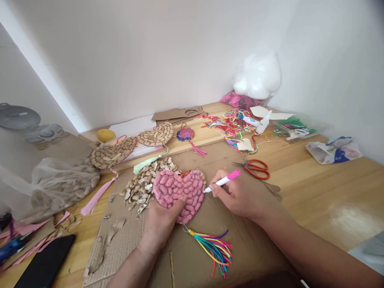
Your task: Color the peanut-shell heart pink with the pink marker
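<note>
A heart covered in peanut shells (193, 192), mostly coloured pink, is gripped at its lower left by my left hand (160, 224), thumb on top. Some shells along its right edge look plain tan. In my right hand (234, 196) is a white marker with a pink end (223, 181), its tip at the heart's right edge. From the heart's bottom point hangs a multicoloured tassel (214, 250), spread on the cardboard (246, 244). Loose peanut shells (139, 188) lie in a pile behind my left hand.
Red-handled scissors (256, 169) lie right of my right hand. Farther back are two plain peanut-shell hearts (114, 153), a small round pink-and-blue piece (185, 135), colourful cords (234, 120) and a glue bottle (264, 123). At left are a bag of peanuts (72, 184) and a black phone (46, 262).
</note>
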### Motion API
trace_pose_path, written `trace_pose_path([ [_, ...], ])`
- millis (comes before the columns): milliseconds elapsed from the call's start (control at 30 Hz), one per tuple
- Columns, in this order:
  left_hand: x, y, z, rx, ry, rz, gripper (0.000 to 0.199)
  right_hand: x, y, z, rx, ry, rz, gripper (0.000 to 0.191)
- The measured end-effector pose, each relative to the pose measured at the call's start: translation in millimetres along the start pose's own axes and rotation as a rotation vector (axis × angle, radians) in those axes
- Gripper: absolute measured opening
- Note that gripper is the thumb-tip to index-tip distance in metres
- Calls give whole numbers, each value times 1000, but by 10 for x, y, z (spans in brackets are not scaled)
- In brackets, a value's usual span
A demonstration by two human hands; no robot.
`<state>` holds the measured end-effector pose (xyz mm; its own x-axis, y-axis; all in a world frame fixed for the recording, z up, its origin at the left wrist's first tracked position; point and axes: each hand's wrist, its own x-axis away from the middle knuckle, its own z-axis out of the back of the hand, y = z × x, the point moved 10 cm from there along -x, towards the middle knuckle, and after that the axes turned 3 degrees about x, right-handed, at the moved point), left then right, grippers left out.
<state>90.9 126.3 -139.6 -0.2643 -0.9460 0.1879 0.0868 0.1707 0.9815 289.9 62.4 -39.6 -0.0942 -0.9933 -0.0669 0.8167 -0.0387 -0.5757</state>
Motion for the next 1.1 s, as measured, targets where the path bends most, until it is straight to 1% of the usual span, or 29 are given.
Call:
trace_pose_path([
  [133,-7,-31,2,-7,-6,4,45,7,39,41,-49,49,-13,18],
  [333,-10,-12,6,-22,-4,-5,42,8,7,-5,-6,18,12,15],
  [500,-13,-34,10,-10,-13,-8,46,14,41,25,-70,77,13,17],
  [600,-17,-41,6,7,-15,-13,48,23,45,-36,-29,39,23,15],
  [667,-18,-43,-3,7,-21,-15,48,28,49,-74,-22,37,46,14],
  [733,-18,-48,-6,-1,-24,-12,46,32,70,-76,-63,79,73,15],
  [800,-15,-52,-2,-13,-22,-4,45,43,108,-38,-117,155,93,16],
  [833,-12,-50,0,-17,-21,0,45,45,124,-38,-124,167,98,17],
  [1000,1,-11,-5,-20,-18,0,43,39,92,-119,-132,119,168,13],
  [1100,-1,2,-12,-6,-17,-8,45,32,109,-87,-157,167,174,13],
])
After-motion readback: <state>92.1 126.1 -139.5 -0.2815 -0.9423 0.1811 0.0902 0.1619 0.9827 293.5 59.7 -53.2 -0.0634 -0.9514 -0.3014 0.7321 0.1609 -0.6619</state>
